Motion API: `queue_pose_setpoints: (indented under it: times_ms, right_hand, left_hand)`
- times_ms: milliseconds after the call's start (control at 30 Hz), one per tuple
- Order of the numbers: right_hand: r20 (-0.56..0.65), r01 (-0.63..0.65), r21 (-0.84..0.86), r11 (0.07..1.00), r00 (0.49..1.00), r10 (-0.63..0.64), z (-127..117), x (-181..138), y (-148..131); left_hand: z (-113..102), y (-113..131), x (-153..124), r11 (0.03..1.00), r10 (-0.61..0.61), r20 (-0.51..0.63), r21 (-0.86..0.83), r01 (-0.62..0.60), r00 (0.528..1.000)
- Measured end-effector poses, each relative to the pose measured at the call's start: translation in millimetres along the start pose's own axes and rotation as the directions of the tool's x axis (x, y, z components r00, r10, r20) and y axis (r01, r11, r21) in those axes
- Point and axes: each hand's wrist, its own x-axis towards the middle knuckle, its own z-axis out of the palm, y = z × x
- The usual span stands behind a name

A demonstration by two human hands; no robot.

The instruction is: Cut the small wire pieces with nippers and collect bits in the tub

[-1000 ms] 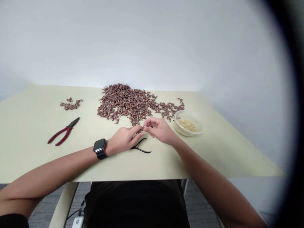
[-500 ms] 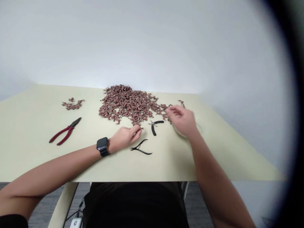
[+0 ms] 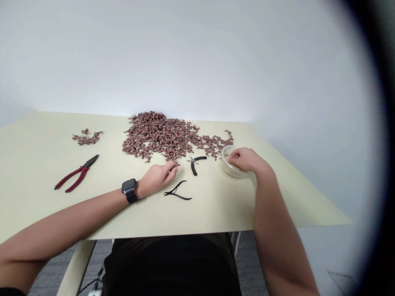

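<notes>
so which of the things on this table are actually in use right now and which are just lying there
In use:
- right hand, fingers dipped in the clear round plastic tub of tiny gold bits
- left hand, fingertips on a piece at the edge of the big reddish-brown pile of small pieces

Lying about:
- red-handled pliers
- black nippers
- small black-handled pliers
- small reddish-brown heap
</notes>
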Motion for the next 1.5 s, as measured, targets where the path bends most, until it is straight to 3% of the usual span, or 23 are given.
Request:
queue_pose_setpoints:
  times_ms: [167, 333, 567, 933, 1300, 1500]
  right_hand:
    - [-0.026, 0.036, 0.007, 0.999, 0.999, -0.036, 3, 2, 0]
    - [-0.127, 0.035, 0.095, 0.995, 0.992, -0.023, 2, 1, 0]
    - [-0.123, 0.048, 0.204, 0.978, 0.992, -0.023, -3, -1, 0]
    - [-0.137, -0.03, 0.323, 0.946, 0.987, 0.078, -5, -4, 1]
    - [-0.189, -0.016, 0.523, 0.852, 0.973, 0.135, -10, -12, -9]
    - [-0.114, -0.026, 0.663, 0.748, 0.984, 0.135, -12, -13, -12]
  left_hand:
    - [0, 0, 0, 1.0, -0.006, 0.013, -0.005, 0.006, 1.0]
    - [1, -1, -1, 1.0, -0.004, 0.017, -0.016, 0.005, 1.0]
    - [1, -1, -1, 0.999, -0.004, 0.009, -0.034, 0.004, 1.0]
    - [0, 0, -1, 0.999, -0.006, 0.012, -0.041, 0.007, 1.0]
    - [1, -1, -1, 0.999, 0.005, 0.01, -0.039, -0.005, 1.0]
    - [1, -1, -1, 0.999, 0.008, 0.011, -0.036, -0.007, 1.0]
